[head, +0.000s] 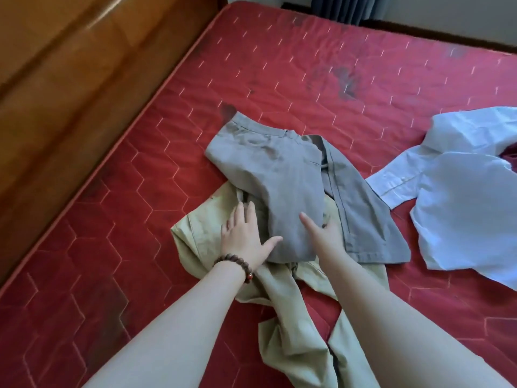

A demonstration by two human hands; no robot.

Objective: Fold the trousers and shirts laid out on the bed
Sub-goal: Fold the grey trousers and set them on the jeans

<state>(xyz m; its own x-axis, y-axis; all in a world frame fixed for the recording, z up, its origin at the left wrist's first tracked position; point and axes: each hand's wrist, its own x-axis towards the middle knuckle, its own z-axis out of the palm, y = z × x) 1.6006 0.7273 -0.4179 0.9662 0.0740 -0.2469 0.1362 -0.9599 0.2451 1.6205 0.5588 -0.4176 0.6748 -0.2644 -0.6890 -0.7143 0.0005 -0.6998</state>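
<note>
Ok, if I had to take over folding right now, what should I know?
Left hand: flat and open, resting where the grey trousers meet the beige trousers.
Right hand: fingers tucked under the grey trousers' folded edge, thumb on top.
Grey trousers lie partly folded on top of the beige trousers, mid-mattress.
Beige trousers are crumpled underneath, legs trailing toward you.
The light blue shirt lies unfolded to the right.
Done: the grey pair's fold is started.
Left: finish the grey pair, then the beige pair and the shirt.
</note>
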